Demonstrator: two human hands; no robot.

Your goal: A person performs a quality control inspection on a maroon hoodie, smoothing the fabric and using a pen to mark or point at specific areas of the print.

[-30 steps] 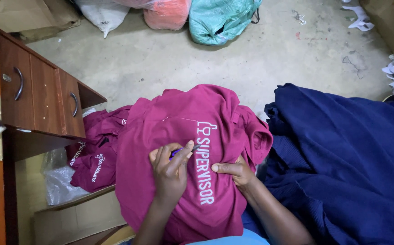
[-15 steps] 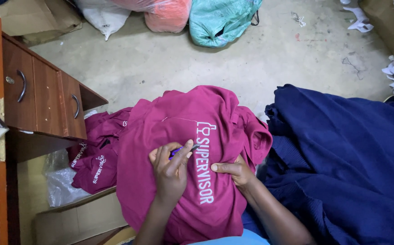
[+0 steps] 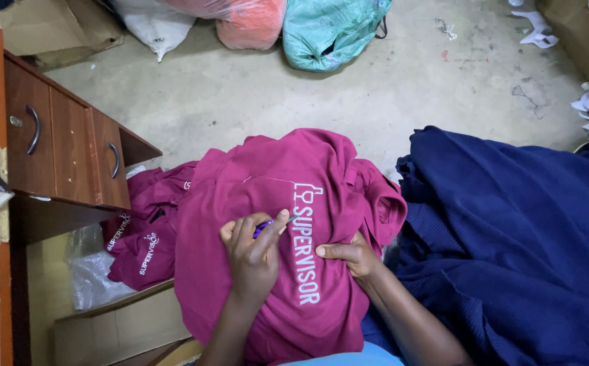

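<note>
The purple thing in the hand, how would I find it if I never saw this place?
Start at the maroon garment draped in the middle, between the wooden cabinet and the heap of navy fabric. The left hand rests on it beside the white lettering. The small purple tool pokes out between thumb and fingers, the only purple thing on the maroon cloth.

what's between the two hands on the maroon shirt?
Head view: only a strip of the maroon shirt with its white embroidered lettering lies between left hand and right hand; nothing else.
</note>
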